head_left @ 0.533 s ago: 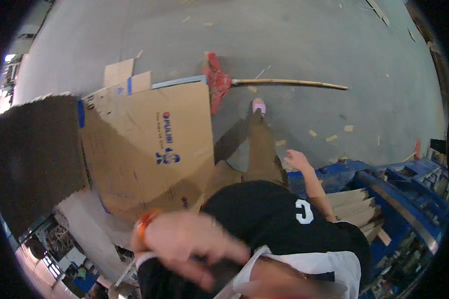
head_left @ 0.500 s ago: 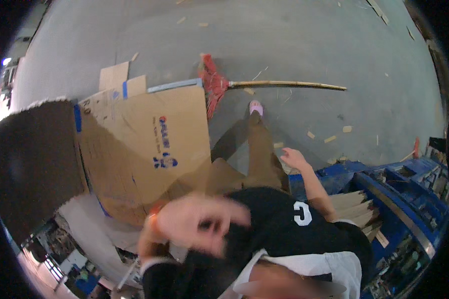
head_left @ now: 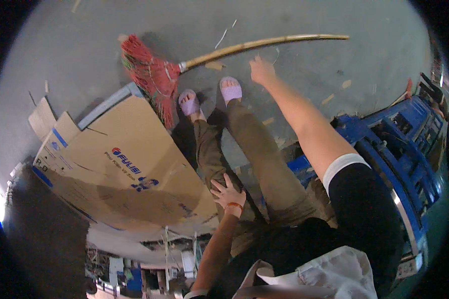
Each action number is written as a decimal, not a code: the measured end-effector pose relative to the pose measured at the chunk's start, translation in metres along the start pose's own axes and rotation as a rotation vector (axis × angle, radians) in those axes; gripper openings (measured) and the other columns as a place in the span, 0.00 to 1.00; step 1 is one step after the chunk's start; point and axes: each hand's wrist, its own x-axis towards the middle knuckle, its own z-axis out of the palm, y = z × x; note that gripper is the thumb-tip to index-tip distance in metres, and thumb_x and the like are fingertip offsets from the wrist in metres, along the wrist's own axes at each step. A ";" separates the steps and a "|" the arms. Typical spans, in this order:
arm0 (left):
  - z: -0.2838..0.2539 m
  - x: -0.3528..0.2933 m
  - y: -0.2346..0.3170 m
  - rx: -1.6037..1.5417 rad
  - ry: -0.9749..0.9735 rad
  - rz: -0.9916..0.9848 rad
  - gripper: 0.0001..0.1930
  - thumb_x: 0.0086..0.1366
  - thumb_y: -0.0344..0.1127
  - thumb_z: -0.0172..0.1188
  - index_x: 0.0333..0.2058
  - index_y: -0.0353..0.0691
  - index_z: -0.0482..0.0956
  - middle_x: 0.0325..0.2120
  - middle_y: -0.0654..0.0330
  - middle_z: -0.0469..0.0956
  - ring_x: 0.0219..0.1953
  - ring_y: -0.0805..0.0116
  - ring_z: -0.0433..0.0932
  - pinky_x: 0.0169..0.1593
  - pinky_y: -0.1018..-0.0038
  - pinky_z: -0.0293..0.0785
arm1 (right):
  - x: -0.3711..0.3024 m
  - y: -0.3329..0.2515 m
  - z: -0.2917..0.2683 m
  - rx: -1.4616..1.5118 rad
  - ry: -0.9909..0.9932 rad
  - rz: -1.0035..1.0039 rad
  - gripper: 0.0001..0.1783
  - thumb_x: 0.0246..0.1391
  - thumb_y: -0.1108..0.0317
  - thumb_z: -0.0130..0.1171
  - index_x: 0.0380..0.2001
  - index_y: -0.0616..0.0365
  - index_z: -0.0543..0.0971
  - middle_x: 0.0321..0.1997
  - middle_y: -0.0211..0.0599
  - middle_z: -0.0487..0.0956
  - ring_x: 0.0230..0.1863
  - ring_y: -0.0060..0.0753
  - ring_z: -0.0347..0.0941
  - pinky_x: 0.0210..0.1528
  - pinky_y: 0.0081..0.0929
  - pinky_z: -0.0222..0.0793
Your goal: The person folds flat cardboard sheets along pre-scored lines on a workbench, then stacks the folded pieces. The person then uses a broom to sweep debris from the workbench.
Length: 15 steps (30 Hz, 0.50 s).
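A broom with red bristles (head_left: 152,70) and a long wooden handle (head_left: 264,43) lies on the floor ahead. My right hand (head_left: 262,71) reaches down just on the near side of the handle, apart from it in the picture, with nothing seen in it and its fingers partly bent. My left hand (head_left: 228,193) lies on my trouser leg near the knee, its fingers spread, with an orange band round the wrist. Beside that leg, to the left, stands a big cardboard box (head_left: 149,149).
A grey strip (head_left: 107,102) runs along the box's far edge. Blue metal machinery (head_left: 384,129) stands to the right. Small tan scraps (head_left: 328,98) and a thin white strip (head_left: 225,34) litter the grey floor. My feet wear pink sandals (head_left: 230,88).
My body has bent forward and the view has turned. The right hand has stretched out toward the broom handle. My left hand has come down onto my leg.
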 end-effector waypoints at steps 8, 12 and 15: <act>-0.007 0.008 -0.016 -0.073 0.231 0.148 0.40 0.44 0.48 0.62 0.58 0.51 0.58 0.58 0.37 0.47 0.57 0.32 0.52 0.56 0.48 0.55 | 0.133 -0.042 0.064 -0.096 0.133 -0.181 0.17 0.47 0.70 0.51 0.44 0.53 0.72 0.47 0.39 0.69 0.54 0.40 0.63 0.54 0.43 0.59; -0.028 0.004 -0.014 -0.039 0.304 0.307 0.36 0.46 0.44 0.62 0.56 0.45 0.61 0.56 0.32 0.49 0.58 0.35 0.53 0.57 0.50 0.56 | 0.158 -0.045 0.073 0.024 -0.001 -0.081 0.12 0.44 0.61 0.59 0.33 0.52 0.80 0.34 0.36 0.80 0.38 0.42 0.76 0.40 0.42 0.70; -0.039 -0.005 -0.014 0.021 0.317 0.361 0.33 0.48 0.42 0.62 0.54 0.43 0.63 0.55 0.32 0.51 0.57 0.37 0.54 0.58 0.53 0.57 | 0.128 -0.041 0.069 0.036 -0.157 -0.213 0.13 0.43 0.58 0.59 0.32 0.51 0.80 0.34 0.37 0.80 0.38 0.40 0.76 0.36 0.39 0.72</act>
